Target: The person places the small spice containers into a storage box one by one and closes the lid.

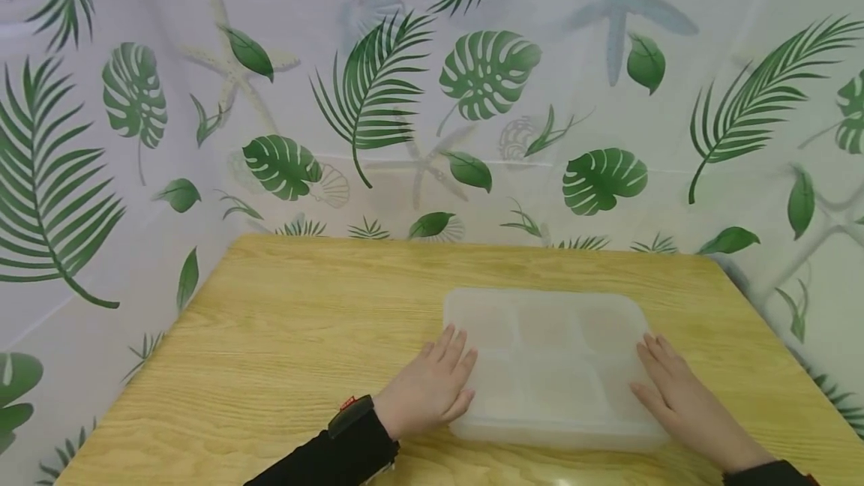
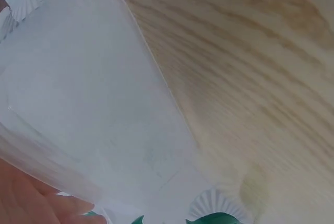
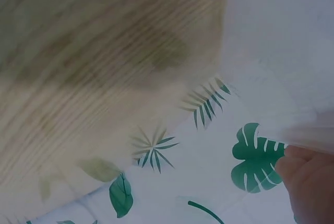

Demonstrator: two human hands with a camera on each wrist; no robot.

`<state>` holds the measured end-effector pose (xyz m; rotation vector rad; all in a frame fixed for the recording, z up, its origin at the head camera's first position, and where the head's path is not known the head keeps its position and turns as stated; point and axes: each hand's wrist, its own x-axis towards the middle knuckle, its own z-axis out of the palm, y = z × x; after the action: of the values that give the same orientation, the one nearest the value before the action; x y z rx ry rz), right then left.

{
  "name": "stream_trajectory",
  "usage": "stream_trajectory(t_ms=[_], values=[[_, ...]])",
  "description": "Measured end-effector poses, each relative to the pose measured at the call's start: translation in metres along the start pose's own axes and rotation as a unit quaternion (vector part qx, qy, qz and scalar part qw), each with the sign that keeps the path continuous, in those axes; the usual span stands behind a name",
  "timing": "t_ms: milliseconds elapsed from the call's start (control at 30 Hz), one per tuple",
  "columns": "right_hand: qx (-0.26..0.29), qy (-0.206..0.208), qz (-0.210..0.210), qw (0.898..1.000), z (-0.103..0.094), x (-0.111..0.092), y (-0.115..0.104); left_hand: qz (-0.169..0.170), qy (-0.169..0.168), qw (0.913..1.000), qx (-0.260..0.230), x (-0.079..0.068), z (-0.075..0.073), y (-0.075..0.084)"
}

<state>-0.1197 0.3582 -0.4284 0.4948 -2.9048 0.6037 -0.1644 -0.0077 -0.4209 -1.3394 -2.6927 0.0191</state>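
Note:
A translucent white plastic box (image 1: pixel 550 366) lies flat on the table, its several compartments showing faintly through the top. What the compartments hold is too blurred to tell. My left hand (image 1: pixel 428 385) touches the box's left side with fairly straight fingers, the thumb near the front corner. On the opposite side, my right hand (image 1: pixel 688 400) rests along the right edge, fingers also extended. The left wrist view has the box wall (image 2: pixel 99 93) close up, with fingers (image 2: pixel 31 203) at its lower edge. Part of the right hand (image 3: pixel 310 182) appears beside the box in the right wrist view.
The wood-grain table (image 1: pixel 290 321) extends left of the box and behind it. A white cloth (image 1: pixel 405 193) printed with green leaves, shells and starfish hangs behind the table and along its sides. Black sleeves (image 1: pixel 337 445) cover the forearms.

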Motion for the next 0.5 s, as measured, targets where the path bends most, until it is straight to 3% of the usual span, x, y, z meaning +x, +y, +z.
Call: stream_trajectory(t_ms=[200,500], values=[[-0.064,0.046,-0.046,0.996,0.0113,0.0043,-0.0005,-0.02,0.003,0.9991,0.038,-0.0074,-0.0002,0.0021],[-0.081,0.044,-0.042,0.995,0.0106,0.0089,-0.0022,-0.029,0.009,0.9991,0.028,-0.0091,-0.0003,0.0025]])
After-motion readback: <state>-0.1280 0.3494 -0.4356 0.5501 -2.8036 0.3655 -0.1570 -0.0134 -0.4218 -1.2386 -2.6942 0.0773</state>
